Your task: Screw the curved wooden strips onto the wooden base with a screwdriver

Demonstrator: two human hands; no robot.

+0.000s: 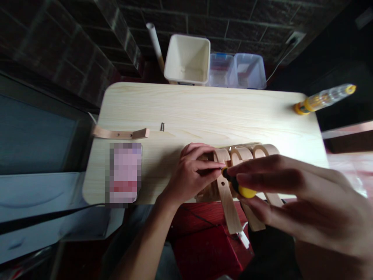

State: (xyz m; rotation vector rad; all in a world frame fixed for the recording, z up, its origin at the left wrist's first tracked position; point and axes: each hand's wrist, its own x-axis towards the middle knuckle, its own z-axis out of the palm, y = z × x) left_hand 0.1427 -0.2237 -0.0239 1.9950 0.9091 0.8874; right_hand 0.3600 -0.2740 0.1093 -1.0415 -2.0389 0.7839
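My right hand grips a screwdriver with a yellow and black handle, its tip pointing at a curved wooden strip. Right at that tip, the thumb and forefinger of my left hand are pinched together; whatever lies between them is hidden. The strip has a dark hole below the fingers and hangs over the table's near edge. Beside it sit more curved wooden strips, side by side and partly covered by my right hand. Something under them looks wrapped in clear plastic.
On the pale table lie two small screws, a curved wooden piece with holes, and a blurred-out flat object. A clear and yellow container stands at the right. Behind are a cream bin and clear tubs.
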